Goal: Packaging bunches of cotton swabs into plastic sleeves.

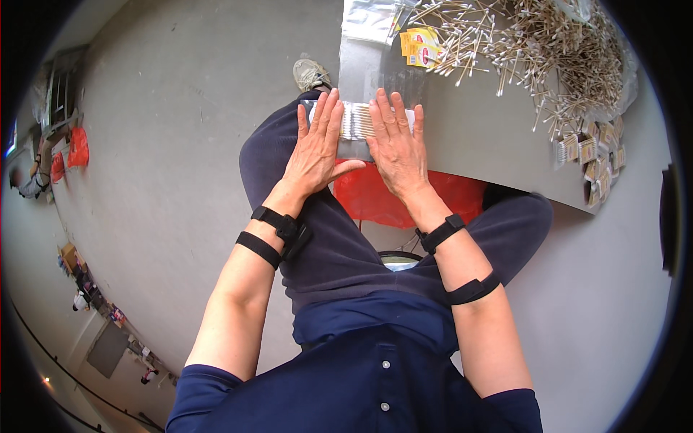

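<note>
A row of cotton swabs [357,121] lies side by side near the table's front edge, apparently in a clear plastic bag. My left hand [315,150] rests flat over the left end of the row, fingers stretched out and thumb pointing inward. Across from it, my right hand [397,144] lies flat on the right end with its fingers spread slightly. Both palms face down, and the swabs' middle shows between them. What lies under my fingers is hidden.
A large loose heap of cotton swabs [570,61] covers the table's [498,137] far right. Yellow cards [421,47] and clear plastic bags [369,22] lie ahead of my hands. Filled swab packs [598,159] sit by the right edge. Red plastic [375,198] hangs below the front edge.
</note>
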`<act>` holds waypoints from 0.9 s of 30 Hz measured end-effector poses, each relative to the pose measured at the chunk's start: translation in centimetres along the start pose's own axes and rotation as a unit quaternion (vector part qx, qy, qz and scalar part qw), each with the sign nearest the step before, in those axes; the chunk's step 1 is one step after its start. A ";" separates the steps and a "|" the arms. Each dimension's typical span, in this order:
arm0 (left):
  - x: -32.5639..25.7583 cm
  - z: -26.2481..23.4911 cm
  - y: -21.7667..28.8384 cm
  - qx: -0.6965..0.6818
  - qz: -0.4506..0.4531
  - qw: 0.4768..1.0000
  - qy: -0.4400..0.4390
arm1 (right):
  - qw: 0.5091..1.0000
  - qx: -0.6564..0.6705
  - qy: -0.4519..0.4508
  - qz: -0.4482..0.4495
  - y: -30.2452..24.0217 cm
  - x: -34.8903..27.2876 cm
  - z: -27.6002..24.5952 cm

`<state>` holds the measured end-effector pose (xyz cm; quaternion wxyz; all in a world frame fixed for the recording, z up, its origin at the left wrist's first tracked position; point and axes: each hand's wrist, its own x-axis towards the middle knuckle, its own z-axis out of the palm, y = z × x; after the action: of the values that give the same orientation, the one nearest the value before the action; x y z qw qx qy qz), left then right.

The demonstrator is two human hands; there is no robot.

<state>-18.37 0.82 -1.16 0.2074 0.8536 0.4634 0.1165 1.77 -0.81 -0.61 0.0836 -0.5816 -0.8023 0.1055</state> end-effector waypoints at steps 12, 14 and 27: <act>-0.1 0.1 0.3 0.000 -0.005 1.000 0.006 | 1.000 0.005 0.001 -0.009 -1.0 0.2 0.5; 0.0 0.1 0.5 0.001 -0.006 1.000 0.007 | 1.000 0.003 0.010 -0.007 -1.2 0.3 0.6; 0.3 -1.2 1.4 0.250 -0.033 0.966 -0.061 | 1.000 0.010 0.017 0.012 -2.5 0.9 1.2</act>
<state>-17.62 0.66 0.60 0.0197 0.8680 0.4922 -0.0625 -1.12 -0.79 -1.08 0.1022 -0.5918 -0.7928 0.1043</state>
